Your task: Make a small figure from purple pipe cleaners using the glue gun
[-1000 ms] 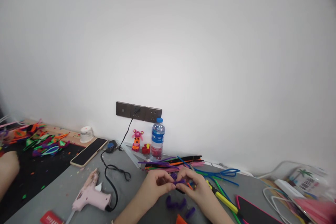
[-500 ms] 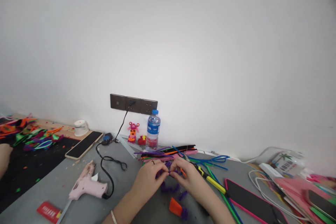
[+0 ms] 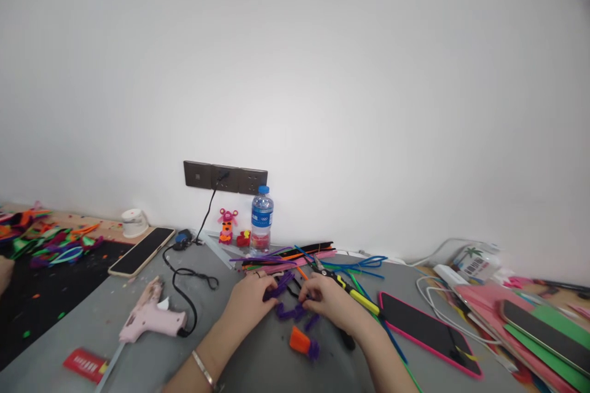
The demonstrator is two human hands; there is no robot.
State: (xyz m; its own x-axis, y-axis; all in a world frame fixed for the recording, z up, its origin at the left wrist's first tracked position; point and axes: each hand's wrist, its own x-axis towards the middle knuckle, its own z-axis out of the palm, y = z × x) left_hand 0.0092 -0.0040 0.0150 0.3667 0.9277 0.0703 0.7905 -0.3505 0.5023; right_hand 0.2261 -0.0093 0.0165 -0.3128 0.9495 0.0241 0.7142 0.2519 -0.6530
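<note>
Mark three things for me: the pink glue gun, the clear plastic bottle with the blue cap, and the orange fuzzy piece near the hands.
Pink glue gun (image 3: 155, 320): head view, on its handle.
Clear plastic bottle (image 3: 262, 218): head view, on its blue label.
Orange fuzzy piece (image 3: 299, 340): head view, mid-body.

The letters are too blurry, but the 12 o'clock bottle (image 3: 261, 221) has rings and the 2 o'clock bag (image 3: 477, 263) a palm tree.

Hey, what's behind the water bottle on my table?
Behind the bottle is the white wall, with a dark socket strip whose right end the blue cap partly overlaps. Whatever sits directly behind the blue label is hidden.
</note>
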